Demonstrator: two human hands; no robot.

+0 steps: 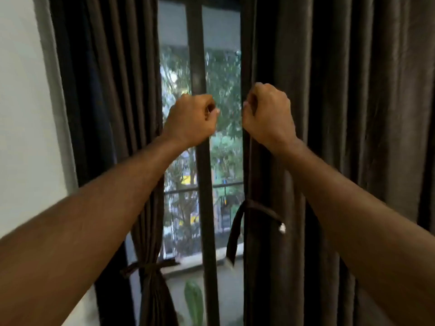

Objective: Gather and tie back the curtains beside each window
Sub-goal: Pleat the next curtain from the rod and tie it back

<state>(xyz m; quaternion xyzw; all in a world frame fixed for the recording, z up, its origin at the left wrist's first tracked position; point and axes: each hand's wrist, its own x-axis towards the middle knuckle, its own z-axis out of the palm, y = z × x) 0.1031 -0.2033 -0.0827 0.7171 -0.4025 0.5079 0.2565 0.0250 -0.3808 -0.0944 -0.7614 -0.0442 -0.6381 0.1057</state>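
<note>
1. Curtains: left curtain (113, 114) at 9 o'clock is tied low; right curtain (329, 114) at 3 o'clock hangs loose.
2. Right hand (268, 114) grips the right curtain's edge.
3. Left hand (193, 118) is fisted, apparently holding nothing.
4. Tie (237, 229) dangles at 5 o'clock.

The tied dark fabric curtain (131, 114) hung at nine o'clock of the glass window (219, 114); the loose dark fabric curtain (341, 114) at three o'clock.

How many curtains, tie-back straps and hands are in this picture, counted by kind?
Curtains: 2, the left curtain and the right curtain
Tie-back straps: 2, the tied strap and the loose strap
Hands: 2, the left hand and the right hand
Total: 6
</note>
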